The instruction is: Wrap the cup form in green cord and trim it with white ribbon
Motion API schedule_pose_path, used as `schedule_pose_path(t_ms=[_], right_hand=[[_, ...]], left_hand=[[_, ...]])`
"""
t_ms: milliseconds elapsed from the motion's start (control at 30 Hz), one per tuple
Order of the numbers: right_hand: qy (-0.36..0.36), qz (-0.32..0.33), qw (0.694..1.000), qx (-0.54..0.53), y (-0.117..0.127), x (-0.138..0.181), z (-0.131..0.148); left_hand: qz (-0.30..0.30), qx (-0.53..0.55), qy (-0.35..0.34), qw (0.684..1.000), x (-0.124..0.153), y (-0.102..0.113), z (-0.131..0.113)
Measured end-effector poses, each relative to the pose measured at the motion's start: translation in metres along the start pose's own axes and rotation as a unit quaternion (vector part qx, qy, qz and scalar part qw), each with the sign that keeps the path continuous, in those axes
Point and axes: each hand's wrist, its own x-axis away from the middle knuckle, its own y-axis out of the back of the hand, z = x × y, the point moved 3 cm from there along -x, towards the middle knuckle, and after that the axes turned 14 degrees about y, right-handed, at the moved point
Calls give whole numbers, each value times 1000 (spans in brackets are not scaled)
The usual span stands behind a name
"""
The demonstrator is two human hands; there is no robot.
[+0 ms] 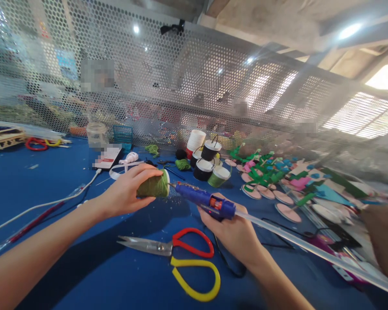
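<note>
My left hand (129, 189) is wrapped round a small cup covered in green yarn (153, 184), held on its side with its white rim facing right. In my right hand (233, 232) is a blue hot glue gun (203, 198), its nozzle at or very close to the cup's rim; whether they touch I cannot tell. A long clear glue stick (297, 237) sticks out of the gun's back and runs to the lower right. Below both hands lie scissors (168, 249) with one red and one yellow handle, blades pointing left.
Yarn-wrapped cups (203, 169) and stacked white cups (196, 140) stand at the back. Pink discs with green felt pieces (257, 174) crowd the right, near another person's arm (383, 232). A phone (108, 156) with a white cable lies left. Perforated metal panels (181, 73) close off the far side.
</note>
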Motion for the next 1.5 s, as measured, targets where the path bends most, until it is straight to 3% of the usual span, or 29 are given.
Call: schedule_pose_path(t_ms=[633, 1033, 1500], right_hand=[[-6, 39, 999, 29, 4, -3, -1], [-3, 41, 999, 26, 4, -3, 2], [-13, 26, 999, 23, 4, -5, -1]], left_hand=[[-23, -74, -63, 995, 3, -6, -2], [-32, -80, -52, 995, 2, -5, 0], [-16, -150, -130, 980, 5, -6, -8]])
